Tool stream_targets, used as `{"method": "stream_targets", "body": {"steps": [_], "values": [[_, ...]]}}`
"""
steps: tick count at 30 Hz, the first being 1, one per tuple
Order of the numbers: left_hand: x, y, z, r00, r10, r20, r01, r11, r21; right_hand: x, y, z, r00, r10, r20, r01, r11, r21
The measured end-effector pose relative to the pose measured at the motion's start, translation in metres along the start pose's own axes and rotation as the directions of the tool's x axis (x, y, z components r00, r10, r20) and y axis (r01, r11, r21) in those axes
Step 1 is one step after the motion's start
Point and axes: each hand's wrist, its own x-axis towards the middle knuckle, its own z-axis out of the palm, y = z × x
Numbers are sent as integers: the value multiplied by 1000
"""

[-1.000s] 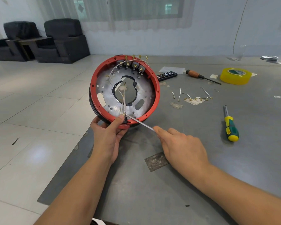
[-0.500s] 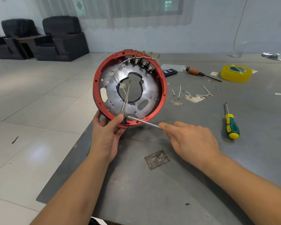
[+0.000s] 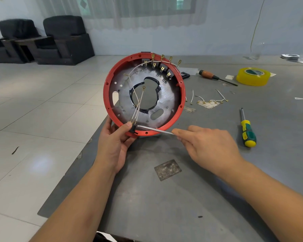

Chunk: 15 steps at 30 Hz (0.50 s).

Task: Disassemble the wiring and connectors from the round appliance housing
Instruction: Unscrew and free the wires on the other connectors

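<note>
A round red housing with a metal plate inside stands tilted on edge at the table's left side. White wires with brass terminals cross its central hole, and several black connectors sit along its top rim. My left hand grips the housing's lower rim, thumb pressed on a small black connector there. My right hand holds a thin metal tool whose tip meets that connector.
On the grey table lie loose removed wires, a green-yellow screwdriver, a wooden-handled screwdriver, a yellow tape roll and a remote. The table's left edge runs by tiled floor; black armchairs stand far left.
The housing has been tipped more upright and turned slightly, its top connectors shifting right. My right hand and the tool stay at the lower rim connector.
</note>
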Motion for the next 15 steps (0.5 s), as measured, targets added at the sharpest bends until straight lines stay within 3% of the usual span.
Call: {"method": "stream_targets", "body": {"steps": [15], "values": [[2,-1,-1,999,-11,-39,12,1000,24,-5,-19,-4,998,40,40,-38,998,-52]]}}
